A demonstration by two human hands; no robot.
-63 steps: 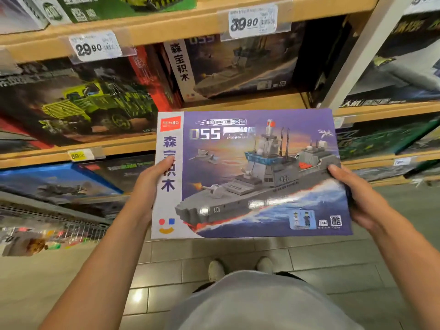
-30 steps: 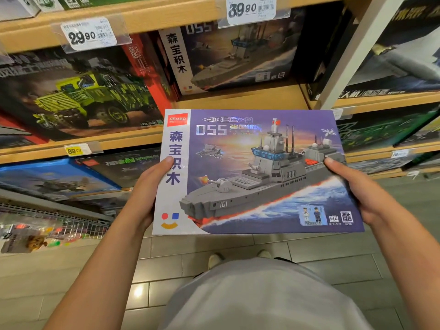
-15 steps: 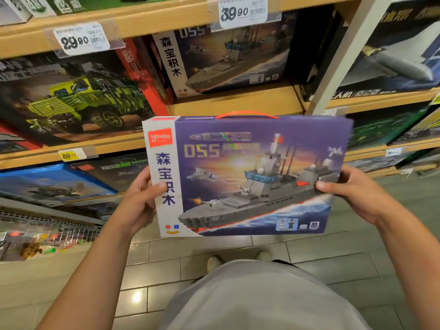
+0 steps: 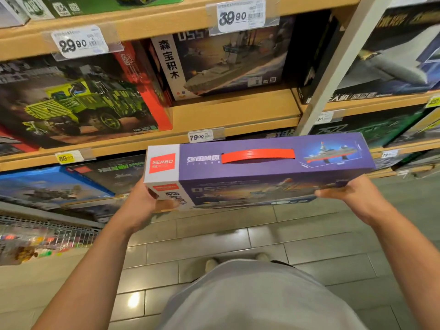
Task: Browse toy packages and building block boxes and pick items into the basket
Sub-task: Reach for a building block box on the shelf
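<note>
I hold a purple warship building block box [image 4: 259,172] in front of the shelves, tipped so its top side with the red carry handle [image 4: 258,156] faces me. My left hand [image 4: 145,206] grips the box's left end by the white SEMBO strip. At the right end, my right hand [image 4: 352,192] holds the box with the thumb on its front face. The front picture is seen at a steep angle. No basket shows clearly.
Wooden shelves [image 4: 233,115] carry more block boxes: a matching warship box [image 4: 221,60], a green truck box [image 4: 78,101], a blue box [image 4: 42,186]. A white upright post [image 4: 342,63] divides the shelving. A wire rack [image 4: 47,236] stands low on the left. Grey tiled floor [image 4: 309,246] lies below.
The box has tipped forward from showing its front picture to showing its top side with the red handle. Both hands have kept their grip on its ends.
</note>
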